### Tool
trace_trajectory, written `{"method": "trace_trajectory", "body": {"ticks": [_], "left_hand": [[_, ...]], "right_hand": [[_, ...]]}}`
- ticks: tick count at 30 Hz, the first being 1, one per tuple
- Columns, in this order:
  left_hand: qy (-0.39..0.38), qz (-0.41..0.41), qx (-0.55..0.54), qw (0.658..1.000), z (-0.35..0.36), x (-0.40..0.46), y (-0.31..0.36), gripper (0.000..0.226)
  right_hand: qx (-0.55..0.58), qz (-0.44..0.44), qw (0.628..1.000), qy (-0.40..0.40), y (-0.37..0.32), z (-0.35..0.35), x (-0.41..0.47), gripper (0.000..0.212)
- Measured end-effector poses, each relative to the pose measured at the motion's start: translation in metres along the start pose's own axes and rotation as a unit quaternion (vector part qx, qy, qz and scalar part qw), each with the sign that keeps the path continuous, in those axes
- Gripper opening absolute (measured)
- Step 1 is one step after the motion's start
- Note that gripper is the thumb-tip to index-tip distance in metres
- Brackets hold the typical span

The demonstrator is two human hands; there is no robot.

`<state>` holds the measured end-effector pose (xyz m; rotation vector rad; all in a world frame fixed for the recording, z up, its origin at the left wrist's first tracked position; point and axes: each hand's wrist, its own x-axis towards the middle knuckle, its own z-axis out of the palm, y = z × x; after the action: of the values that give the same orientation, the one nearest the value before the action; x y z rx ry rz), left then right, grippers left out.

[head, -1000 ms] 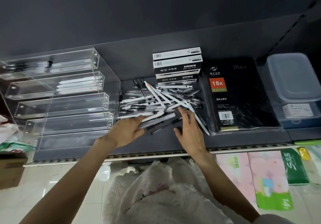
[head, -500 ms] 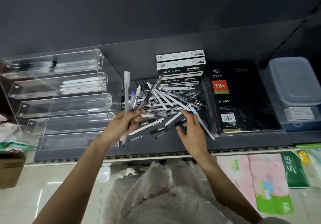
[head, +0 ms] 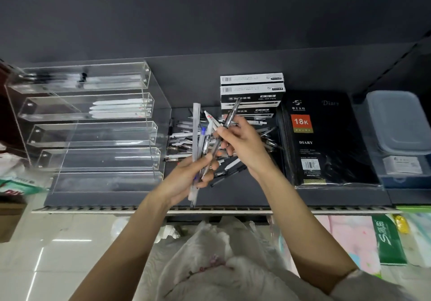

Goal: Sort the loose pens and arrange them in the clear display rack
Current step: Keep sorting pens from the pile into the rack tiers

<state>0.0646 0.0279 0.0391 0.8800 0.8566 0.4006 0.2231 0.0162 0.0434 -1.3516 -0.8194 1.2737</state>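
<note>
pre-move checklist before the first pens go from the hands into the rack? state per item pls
1. Left hand has a firm hold on the bunch of pens: ok, fingers closed round it.
2. Right hand has one pen singled out: ok, it pinches a dark pen at the top of the bunch.
3. Bunch is one type only: not ok, white, clear and dark pens mixed.
4. Rack has free space: ok, the middle shelf looks empty.
5. Matching shelf for dark pens: cannot tell, the top shelf is blurred; white pens lie on the second.
6. Pile on the counter cleared: not ok, many pens left.
</note>
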Motion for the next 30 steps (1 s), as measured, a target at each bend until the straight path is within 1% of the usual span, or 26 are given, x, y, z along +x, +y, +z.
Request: {"method": "trace_trajectory", "body": {"ticks": [2, 4, 6, 9, 12, 14, 17, 20, 21, 23, 24, 27, 30], "left_hand": [[0.031, 0.004, 0.004, 0.999, 0.001, -0.003, 0.0, 0.026], [0.042, 0.003, -0.016, 0.999, 0.002, -0.004, 0.0, 0.024], [0.046, 0.008, -0.027, 0.999, 0.002, -0.004, -0.001, 0.024], [0.062, 0.012, -0.04, 0.997, 0.001, -0.005, -0.005, 0.023], [0.054, 0.016, -0.048, 0.997, 0.0, -0.005, -0.007, 0.027], [0.051, 0.025, -0.041, 0.998, 0.003, -0.004, -0.004, 0.026], [0.07, 0.033, -0.029, 0.997, 0.007, -0.002, -0.003, 0.021], [0.08, 0.031, -0.037, 0.996, 0.006, 0.0, -0.006, 0.022], [0.077, 0.028, -0.038, 0.996, 0.005, -0.001, -0.006, 0.023], [0.061, 0.02, -0.044, 0.997, 0.003, -0.003, -0.007, 0.023], [0.05, 0.017, -0.054, 0.997, 0.003, -0.004, -0.008, 0.022], [0.026, 0.011, -0.077, 0.997, 0.004, -0.007, -0.008, 0.021], [0.019, 0.007, -0.062, 0.998, 0.004, -0.008, -0.01, 0.025]], "right_hand": [[-0.01, 0.007, 1.0, -0.014, 0.001, 0.003, -0.001, 0.013], [-0.042, 0.014, 0.999, -0.023, 0.003, 0.006, -0.004, 0.011], [-0.061, 0.019, 0.998, -0.018, 0.006, 0.008, -0.005, 0.012], [-0.128, 0.01, 0.992, -0.003, 0.01, 0.008, -0.005, 0.017], [-0.167, 0.017, 0.986, -0.02, 0.01, 0.008, -0.008, 0.019], [-0.152, 0.024, 0.988, -0.03, 0.007, 0.009, -0.011, 0.019], [-0.136, 0.014, 0.99, -0.029, 0.008, 0.008, -0.012, 0.02], [-0.132, 0.003, 0.991, -0.019, 0.004, 0.003, -0.01, 0.01], [-0.117, 0.001, 0.993, -0.008, 0.002, 0.001, -0.007, 0.013], [-0.069, -0.004, 0.998, 0.002, -0.003, -0.004, -0.004, 0.03], [-0.064, -0.013, 0.998, -0.002, -0.005, -0.006, -0.003, 0.034], [-0.116, -0.033, 0.992, -0.034, -0.006, -0.009, -0.002, 0.026], [-0.156, -0.021, 0.985, -0.067, -0.005, -0.008, -0.002, 0.02]]}}
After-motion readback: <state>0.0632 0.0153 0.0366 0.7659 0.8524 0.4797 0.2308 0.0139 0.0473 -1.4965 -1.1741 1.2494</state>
